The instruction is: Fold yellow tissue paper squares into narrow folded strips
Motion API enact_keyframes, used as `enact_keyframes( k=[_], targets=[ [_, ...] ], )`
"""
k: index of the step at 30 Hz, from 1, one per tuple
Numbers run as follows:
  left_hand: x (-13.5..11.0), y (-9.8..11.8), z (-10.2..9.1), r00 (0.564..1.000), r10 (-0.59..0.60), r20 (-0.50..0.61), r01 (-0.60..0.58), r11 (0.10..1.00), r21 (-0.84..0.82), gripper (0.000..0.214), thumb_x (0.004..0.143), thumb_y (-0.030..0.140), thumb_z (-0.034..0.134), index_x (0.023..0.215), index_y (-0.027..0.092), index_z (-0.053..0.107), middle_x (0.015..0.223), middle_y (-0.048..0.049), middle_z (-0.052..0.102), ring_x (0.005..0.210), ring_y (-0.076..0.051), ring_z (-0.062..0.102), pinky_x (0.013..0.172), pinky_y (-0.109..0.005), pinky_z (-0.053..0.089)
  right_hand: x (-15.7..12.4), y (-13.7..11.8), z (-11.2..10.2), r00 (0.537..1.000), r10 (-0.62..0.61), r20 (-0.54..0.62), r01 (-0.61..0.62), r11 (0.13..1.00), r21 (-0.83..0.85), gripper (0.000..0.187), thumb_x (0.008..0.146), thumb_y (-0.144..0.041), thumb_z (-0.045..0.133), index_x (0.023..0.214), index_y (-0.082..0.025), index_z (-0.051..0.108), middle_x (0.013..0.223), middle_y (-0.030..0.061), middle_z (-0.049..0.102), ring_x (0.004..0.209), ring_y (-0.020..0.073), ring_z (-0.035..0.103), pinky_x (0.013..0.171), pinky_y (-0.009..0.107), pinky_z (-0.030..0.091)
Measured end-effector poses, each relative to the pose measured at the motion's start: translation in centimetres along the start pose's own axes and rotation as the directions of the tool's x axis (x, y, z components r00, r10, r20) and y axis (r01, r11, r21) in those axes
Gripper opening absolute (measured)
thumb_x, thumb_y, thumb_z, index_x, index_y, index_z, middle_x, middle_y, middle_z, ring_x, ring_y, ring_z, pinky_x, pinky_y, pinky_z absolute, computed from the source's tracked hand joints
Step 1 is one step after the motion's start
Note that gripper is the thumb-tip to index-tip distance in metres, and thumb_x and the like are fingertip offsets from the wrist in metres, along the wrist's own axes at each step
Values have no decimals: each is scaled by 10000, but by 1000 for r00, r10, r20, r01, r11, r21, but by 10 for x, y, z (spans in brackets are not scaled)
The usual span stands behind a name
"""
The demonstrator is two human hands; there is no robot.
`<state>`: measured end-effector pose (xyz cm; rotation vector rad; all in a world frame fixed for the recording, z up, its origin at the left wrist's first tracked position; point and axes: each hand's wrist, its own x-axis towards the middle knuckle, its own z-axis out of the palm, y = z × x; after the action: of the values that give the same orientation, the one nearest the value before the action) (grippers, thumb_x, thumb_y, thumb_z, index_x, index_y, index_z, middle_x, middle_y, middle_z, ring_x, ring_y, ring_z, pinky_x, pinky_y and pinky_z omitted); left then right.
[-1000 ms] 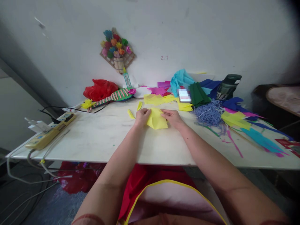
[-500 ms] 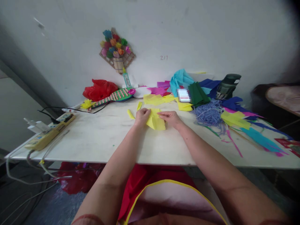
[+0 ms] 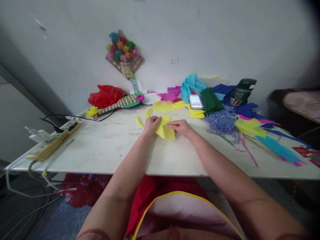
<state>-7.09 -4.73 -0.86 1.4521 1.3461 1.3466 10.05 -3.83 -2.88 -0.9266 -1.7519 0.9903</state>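
Your left hand (image 3: 151, 125), fingers curled shut, pins the yellow tissue-paper sheet (image 3: 166, 132) to the white desk (image 3: 105, 146); your right hand (image 3: 181, 127) pinches its folded flap. Folding appears in hand; the crease next calls for firm, flat pressing.

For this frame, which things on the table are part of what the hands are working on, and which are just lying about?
In hand: yellow paper sheet, held on the table between the left hand and right hand.

Lying about: purple yarn, green paper, dark bottle, red plastic bag, power strip, small yellow scraps.
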Motion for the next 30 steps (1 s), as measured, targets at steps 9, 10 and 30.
enact_keyframes(
  k=[9, 10, 30],
  targets=[
    [-2, 1, 0, 999, -20, 45, 25, 995, -96, 317, 648, 461, 590, 625, 151, 530, 539, 17, 509, 470, -82, 443, 440, -201, 334, 0, -3, 0, 993, -110, 36, 112, 991, -66, 206, 678, -256, 596, 838, -205, 716, 884, 41, 700, 831, 184, 634, 776, 304, 481],
    [-2, 1, 0, 998, -26, 51, 31, 994, -102, 324, 645, 467, 595, 624, 150, 528, 537, 17, 511, 466, -81, 443, 437, -201, 333, 0, -3, 0, 992, -118, 37, 120, 990, -71, 202, 677, -250, 595, 832, -204, 717, 881, 41, 700, 830, 182, 635, 778, 303, 480],
    [1, -4, -1, 994, -31, 102, 56, 965, -256, 323, 561, 408, 693, 628, 145, 516, 538, 8, 556, 458, -93, 499, 444, -212, 369, 1, -1, 2, 995, -58, -80, 49, 993, -107, 366, 663, -186, 574, 1023, -193, 644, 773, 31, 680, 723, 167, 627, 683, 295, 500]
  ],
)
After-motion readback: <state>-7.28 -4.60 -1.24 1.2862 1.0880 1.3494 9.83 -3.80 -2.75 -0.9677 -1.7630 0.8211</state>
